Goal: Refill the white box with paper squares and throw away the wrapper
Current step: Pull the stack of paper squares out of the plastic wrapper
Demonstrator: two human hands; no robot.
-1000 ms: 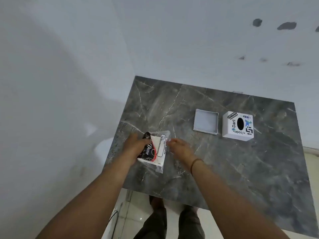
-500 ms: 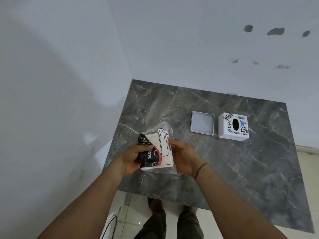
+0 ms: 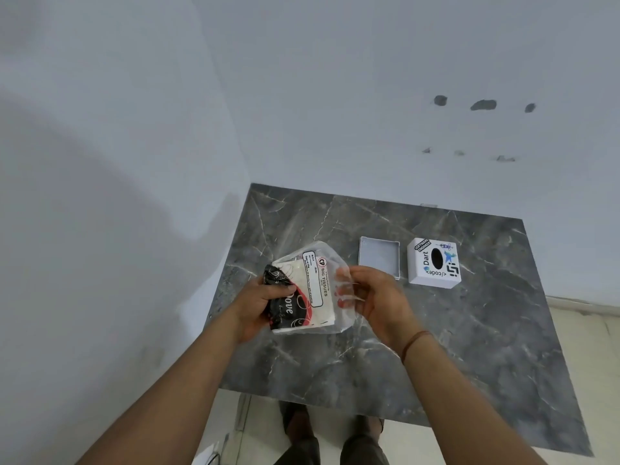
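Observation:
I hold a pack of paper squares (image 3: 313, 293) in a clear plastic wrapper with black and red print, lifted above the grey marble table (image 3: 469, 347). My left hand (image 3: 261, 305) grips the pack's left, dark end. My right hand (image 3: 375, 300) pinches the loose clear plastic at the pack's right end. Beyond my right hand lies the shallow white box base (image 3: 379, 256), open side up. To its right stands the white box cover (image 3: 434, 263) with stickers and a black oval hole on top.
The table sits in a corner, with white walls (image 3: 134, 162) close on the left and behind. Below its near edge I see my legs and shoes (image 3: 335, 437) on a pale floor.
Both hands lifted the pack off the table and turned it flatter. My right hand slid from the pack's top edge to the loose plastic at its right end.

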